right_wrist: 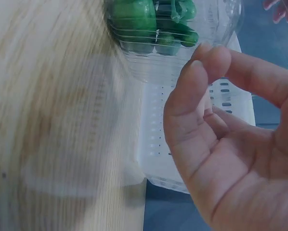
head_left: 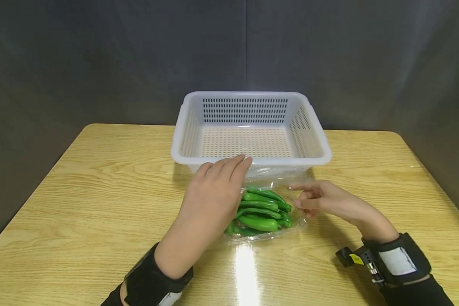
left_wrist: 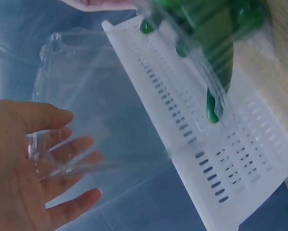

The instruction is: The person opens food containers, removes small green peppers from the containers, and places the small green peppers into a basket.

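Note:
A clear plastic box (head_left: 302, 223) full of green peppers (head_left: 258, 212) lies on the table in front of a white basket. Its clear lid (left_wrist: 120, 120) stands raised at the back, against the basket's front in the head view. My left hand (head_left: 216, 193) reaches over the box's left part, its fingers loosely spread and touching the lid near its edge; it hides the leftmost peppers. At the box's right end, my right hand (head_left: 329, 199) pinches the rim with thumb and finger, fingertips meeting right at the plastic in the right wrist view.
The white perforated basket (head_left: 250, 160) stands at the back middle of the wooden table (head_left: 111, 187), with nothing visible inside. Behind the table hangs a dark grey cloth (head_left: 137, 63). Both wrists wear black straps.

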Tool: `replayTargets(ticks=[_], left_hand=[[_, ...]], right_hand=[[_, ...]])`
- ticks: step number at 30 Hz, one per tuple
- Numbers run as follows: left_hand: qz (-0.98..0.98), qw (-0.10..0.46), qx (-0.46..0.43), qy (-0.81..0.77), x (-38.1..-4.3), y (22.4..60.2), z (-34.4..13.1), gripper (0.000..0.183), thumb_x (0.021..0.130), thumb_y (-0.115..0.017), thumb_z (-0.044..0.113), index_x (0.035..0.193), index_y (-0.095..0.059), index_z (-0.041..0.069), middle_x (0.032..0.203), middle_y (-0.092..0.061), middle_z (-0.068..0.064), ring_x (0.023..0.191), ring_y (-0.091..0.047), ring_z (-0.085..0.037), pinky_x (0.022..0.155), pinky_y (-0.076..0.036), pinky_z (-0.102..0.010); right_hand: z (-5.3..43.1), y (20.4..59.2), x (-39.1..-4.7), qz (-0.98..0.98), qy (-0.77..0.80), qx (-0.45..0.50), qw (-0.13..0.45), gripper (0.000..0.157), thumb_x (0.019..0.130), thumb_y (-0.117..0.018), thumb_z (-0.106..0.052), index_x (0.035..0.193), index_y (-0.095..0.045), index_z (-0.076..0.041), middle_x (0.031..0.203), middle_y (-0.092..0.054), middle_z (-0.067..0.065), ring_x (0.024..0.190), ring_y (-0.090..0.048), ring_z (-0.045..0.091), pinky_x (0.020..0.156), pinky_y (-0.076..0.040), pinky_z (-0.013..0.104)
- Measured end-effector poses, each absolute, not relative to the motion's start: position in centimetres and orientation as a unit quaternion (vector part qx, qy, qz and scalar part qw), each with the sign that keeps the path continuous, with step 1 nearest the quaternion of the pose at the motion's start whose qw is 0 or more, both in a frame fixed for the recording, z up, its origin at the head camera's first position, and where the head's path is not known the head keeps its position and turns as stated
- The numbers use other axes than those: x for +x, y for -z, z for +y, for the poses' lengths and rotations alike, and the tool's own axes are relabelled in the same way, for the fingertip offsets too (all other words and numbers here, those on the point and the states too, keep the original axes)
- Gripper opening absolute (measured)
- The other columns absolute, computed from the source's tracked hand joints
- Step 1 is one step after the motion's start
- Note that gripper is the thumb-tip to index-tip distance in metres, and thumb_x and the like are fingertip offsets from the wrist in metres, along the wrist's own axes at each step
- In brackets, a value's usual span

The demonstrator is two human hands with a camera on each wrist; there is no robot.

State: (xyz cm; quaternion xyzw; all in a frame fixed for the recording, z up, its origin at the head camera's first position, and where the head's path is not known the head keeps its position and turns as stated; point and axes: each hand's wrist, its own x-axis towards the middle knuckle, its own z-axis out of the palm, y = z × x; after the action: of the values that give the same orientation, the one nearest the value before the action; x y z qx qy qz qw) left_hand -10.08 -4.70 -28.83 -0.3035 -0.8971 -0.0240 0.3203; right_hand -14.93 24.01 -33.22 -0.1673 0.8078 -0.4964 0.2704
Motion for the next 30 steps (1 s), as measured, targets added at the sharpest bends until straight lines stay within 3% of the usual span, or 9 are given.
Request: replayTargets(ticks=[4,10,16,23,30], left_hand=[[-0.903,0.288,-0.313,0.066,-9.9,28.1,-5.4,0.056,0.081,-0.081,0.016,0.133,-0.060,0.005,0.123,-0.066,-0.009,0.107,-0.066,-0.025,0.087,-0.055,-0.038],[-0.911,0.263,-0.300,0.103,-9.7,27.2,-6.2,0.047,0.086,-0.075,0.013,0.131,-0.063,0.009,0.120,-0.067,-0.007,0.102,-0.067,-0.025,0.087,-0.055,-0.039],[-0.910,0.268,-0.297,0.109,-9.5,26.7,-6.9,0.038,0.090,-0.072,0.019,0.126,-0.066,0.011,0.116,-0.070,-0.004,0.098,-0.068,-0.023,0.085,-0.056,-0.039],[-0.902,0.291,-0.296,0.117,-9.3,26.5,-7.7,0.029,0.091,-0.072,0.023,0.118,-0.070,0.010,0.105,-0.072,-0.002,0.090,-0.068,-0.022,0.078,-0.057,-0.039],[-0.901,0.307,-0.278,0.129,-8.7,26.1,-8.4,0.022,0.094,-0.069,0.026,0.111,-0.073,0.013,0.099,-0.073,0.002,0.084,-0.068,-0.021,0.074,-0.056,-0.037]], right_hand=[[24.4,33.2,-15.0,0.803,0.500,-0.175,0.274,0.064,0.096,-0.062,-0.009,0.144,-0.031,0.018,0.079,-0.061,0.011,0.065,-0.057,0.013,0.061,-0.053,0.028],[25.3,33.1,-15.1,0.789,0.500,-0.219,0.283,0.073,0.091,-0.069,-0.007,0.147,-0.026,0.015,0.082,-0.062,0.009,0.069,-0.058,0.014,0.063,-0.052,0.029],[26.0,32.8,-15.2,0.779,0.489,-0.256,0.296,0.086,0.085,-0.074,-0.004,0.149,-0.020,0.016,0.089,-0.064,0.009,0.078,-0.065,0.019,0.073,-0.056,0.031],[26.5,32.6,-15.1,0.770,0.494,-0.262,0.308,0.086,0.086,-0.074,-0.003,0.149,-0.019,0.015,0.098,-0.062,0.019,0.085,-0.067,0.019,0.077,-0.058,0.032],[26.7,32.5,-15.1,0.764,0.496,-0.261,0.320,0.081,0.087,-0.074,-0.003,0.148,-0.024,0.014,0.099,-0.061,0.016,0.086,-0.067,0.020,0.077,-0.059,0.035]])
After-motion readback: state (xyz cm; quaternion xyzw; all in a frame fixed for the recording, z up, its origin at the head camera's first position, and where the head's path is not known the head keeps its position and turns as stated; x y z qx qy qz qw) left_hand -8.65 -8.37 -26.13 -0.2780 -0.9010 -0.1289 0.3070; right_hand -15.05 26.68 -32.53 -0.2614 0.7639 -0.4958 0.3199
